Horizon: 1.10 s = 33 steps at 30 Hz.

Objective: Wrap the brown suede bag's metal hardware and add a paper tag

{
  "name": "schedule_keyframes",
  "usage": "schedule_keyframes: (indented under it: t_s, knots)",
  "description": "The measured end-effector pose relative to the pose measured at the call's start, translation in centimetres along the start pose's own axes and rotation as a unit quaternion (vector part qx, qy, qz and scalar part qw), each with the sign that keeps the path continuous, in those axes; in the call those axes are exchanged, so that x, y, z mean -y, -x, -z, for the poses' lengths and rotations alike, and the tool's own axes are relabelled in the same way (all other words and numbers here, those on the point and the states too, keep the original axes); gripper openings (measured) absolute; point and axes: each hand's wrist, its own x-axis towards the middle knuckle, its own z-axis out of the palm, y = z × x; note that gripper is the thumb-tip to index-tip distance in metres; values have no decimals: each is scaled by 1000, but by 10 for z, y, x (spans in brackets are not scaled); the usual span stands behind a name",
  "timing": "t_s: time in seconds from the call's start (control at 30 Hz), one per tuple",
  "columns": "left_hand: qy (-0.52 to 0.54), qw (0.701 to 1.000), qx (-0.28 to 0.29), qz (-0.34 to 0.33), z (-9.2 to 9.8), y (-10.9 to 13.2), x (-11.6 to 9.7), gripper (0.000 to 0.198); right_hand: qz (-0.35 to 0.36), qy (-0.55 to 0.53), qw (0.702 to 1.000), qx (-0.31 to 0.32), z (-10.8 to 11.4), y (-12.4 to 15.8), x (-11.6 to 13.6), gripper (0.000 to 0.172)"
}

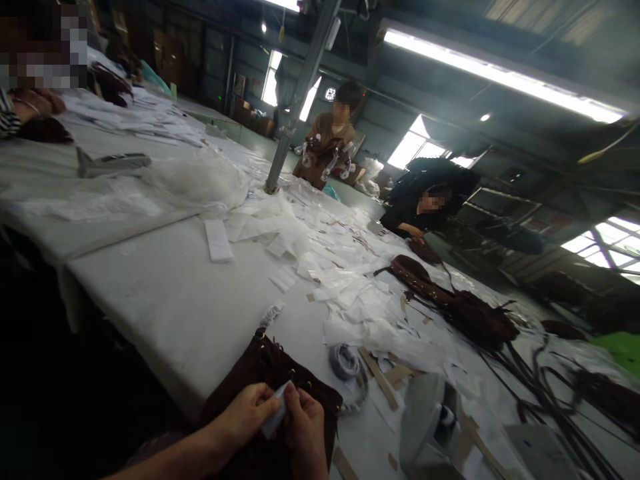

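Note:
A dark brown handbag (235, 380) lies at the table's near edge, its metal rings showing along the top. Over it, my left hand (253, 410) pinches a small white slip (274, 421) between thumb and fingers. The fingers of my right hand (305, 423) grip the same slip from the other side. Both hands are close together above the bag's front. A clear-wrapped strap end (271, 315) sticks out at the bag's upper left corner. Beside the bag on the right sits a roll of grey wrapping strip (345, 362). What lies under my hands is hidden.
Loose white sheets (350, 293) and plastic film cover the table's middle. Brown bags (450, 303) with long straps lie to the right, near a grey box (430, 417). A metal post (300, 100) rises behind. Several people stand around the table. A tagging gun (117, 163) lies at left.

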Motion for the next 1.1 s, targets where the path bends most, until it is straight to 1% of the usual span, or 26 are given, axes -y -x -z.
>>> schedule_keyframes:
  t_s: [0.07,0.13,0.2,0.23,0.27,0.3,0.33,0.37,0.4,0.47,0.5,0.53,0.57,0.63,0.7,0.77,0.83,0.9,1.03,1.1]
  knots:
    - [-3,1000,0,-3,-1,4,1,48,14,10,1000,-10,-4,2,-1,50]
    - [-18,1000,-11,-16,-1,7,6,46,28,30,999,-24,-8,6,1,52]
    - [-40,998,-23,-33,0,8,15,45,42,55,997,-37,-1,12,8,50]
    - [-49,998,-20,-38,1,7,20,46,54,71,995,-52,8,15,14,48]
    - [-57,998,-15,-39,2,7,25,47,67,94,989,-93,22,20,21,46]
    - [-62,997,-12,-41,3,6,29,47,81,117,978,-154,42,26,29,44]
    - [-67,997,-15,-47,3,6,32,48,99,149,955,-236,66,34,39,45]
    - [-70,996,-22,-54,3,7,34,48,103,178,909,-363,94,43,49,48]
    - [-72,995,-31,-63,2,9,35,47,102,181,877,-433,124,52,58,52]
    - [-74,993,-49,-76,-1,13,34,48,97,183,828,-521,182,68,75,64]
    - [-72,993,-56,-80,-3,15,33,48,90,184,811,-549,206,74,81,68]
    - [-69,992,-61,-81,-4,16,32,48,79,183,810,-552,226,78,85,68]
    - [-66,992,-63,-82,-5,17,31,47,63,178,814,-549,241,79,88,67]
    - [-60,993,-59,-80,-4,16,30,47,37,166,835,-524,256,77,89,61]
    - [-58,995,-32,-68,-2,14,31,47,24,151,854,-498,260,71,86,56]
    - [-59,997,-10,-56,1,12,33,47,24,137,865,-483,260,65,82,52]
    - [-54,997,-12,-57,2,11,36,48,30,124,868,-480,261,61,80,49]
    - [-46,997,-23,-61,2,10,38,49,40,113,865,-487,264,59,78,47]
    - [-44,998,21,-27,6,7,42,52,70,99,846,-519,271,61,73,50]
    - [-40,999,31,-19,9,6,43,53,76,102,834,-537,273,67,68,54]
